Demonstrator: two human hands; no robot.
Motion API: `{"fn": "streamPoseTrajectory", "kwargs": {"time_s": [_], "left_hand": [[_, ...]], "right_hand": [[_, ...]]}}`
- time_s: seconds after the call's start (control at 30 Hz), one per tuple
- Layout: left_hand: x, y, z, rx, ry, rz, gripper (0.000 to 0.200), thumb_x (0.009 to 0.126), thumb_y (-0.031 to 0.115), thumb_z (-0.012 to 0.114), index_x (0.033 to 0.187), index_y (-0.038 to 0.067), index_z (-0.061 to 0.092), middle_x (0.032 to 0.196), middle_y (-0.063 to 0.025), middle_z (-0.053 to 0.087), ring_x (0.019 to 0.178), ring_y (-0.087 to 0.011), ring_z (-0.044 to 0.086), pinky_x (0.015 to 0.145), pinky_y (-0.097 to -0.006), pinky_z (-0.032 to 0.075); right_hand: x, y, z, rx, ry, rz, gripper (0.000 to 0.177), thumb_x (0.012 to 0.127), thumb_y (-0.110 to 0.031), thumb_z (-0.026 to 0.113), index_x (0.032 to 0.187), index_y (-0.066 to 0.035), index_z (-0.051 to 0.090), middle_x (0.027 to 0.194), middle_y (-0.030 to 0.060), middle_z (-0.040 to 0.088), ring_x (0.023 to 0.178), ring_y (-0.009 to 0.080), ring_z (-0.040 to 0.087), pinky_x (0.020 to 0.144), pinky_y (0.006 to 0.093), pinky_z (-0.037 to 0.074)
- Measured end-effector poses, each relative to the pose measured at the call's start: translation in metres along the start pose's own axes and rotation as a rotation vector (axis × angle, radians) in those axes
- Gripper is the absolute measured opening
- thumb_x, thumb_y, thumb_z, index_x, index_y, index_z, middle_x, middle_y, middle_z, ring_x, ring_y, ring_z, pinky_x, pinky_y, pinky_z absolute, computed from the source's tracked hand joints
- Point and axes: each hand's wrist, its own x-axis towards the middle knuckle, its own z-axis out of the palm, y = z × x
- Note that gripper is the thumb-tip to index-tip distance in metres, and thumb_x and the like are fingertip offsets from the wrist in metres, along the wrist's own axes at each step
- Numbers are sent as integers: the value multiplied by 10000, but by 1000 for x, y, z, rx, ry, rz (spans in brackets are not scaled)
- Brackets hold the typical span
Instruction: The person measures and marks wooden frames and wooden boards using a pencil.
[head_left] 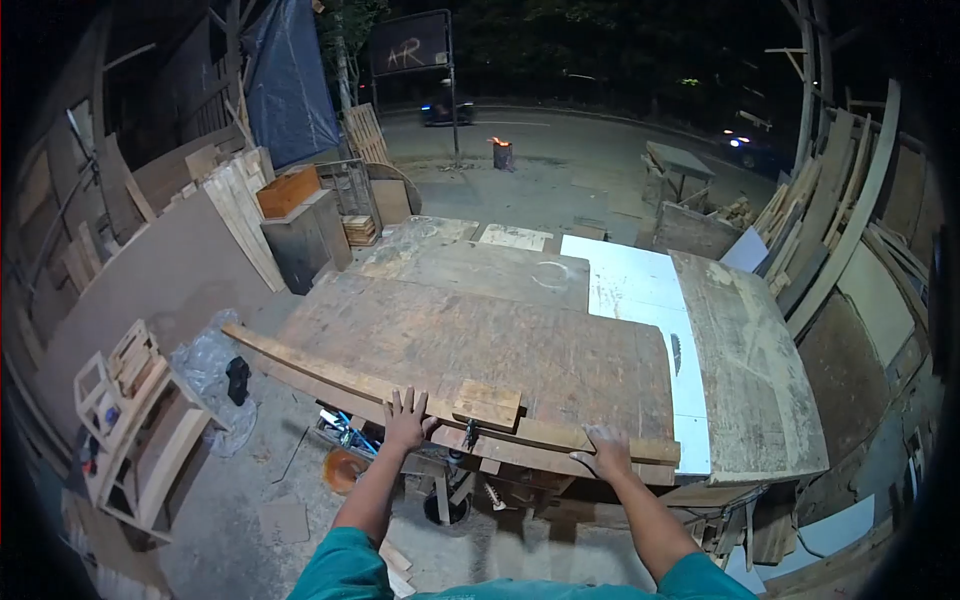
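A long wooden plank [330, 374] lies along the near edge of the worktable [440, 330]. My left hand [407, 422] rests on the plank with its fingers spread. Further right, my right hand [606, 456] leans on the same plank, thumb apart from the fingers and nothing gripped in it. Between the hands, a short wooden block [487, 404] sits against the plank, and a dark clamp-like metal piece [471, 433] shows at the edge just below it.
A white panel [640, 290] with a dark saw blade [676, 352] lies on the right of the table. At left stand a small wooden frame [150, 430] and plastic sheeting [215, 365]. Boards [840, 210] lean at right. A fire burns in a can [502, 155] by the road.
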Motion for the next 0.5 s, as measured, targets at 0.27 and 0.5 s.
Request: {"fn": "streamPoseTrajectory", "kwargs": {"time_s": [0.27,0.5], "left_hand": [[39,1,-6,9,-14,14,694,880,588,464,1475,277,287,1556,-123,179,1418,-432,105,1118,-610,89],[59,-10,3,1,-30,31,716,867,619,462,1476,287,282,1559,-115,170,1426,-419,86,1114,-625,69]], "right_hand": [[38,18,-1,6,-39,-4,669,752,-545,675,1281,-154,554,1174,98,557,1121,311,471,975,424,336],[48,14,-4,-30,-10,-1,656,737,-517,710,1253,-141,559,1106,126,550,1086,335,483,936,439,385]]}}
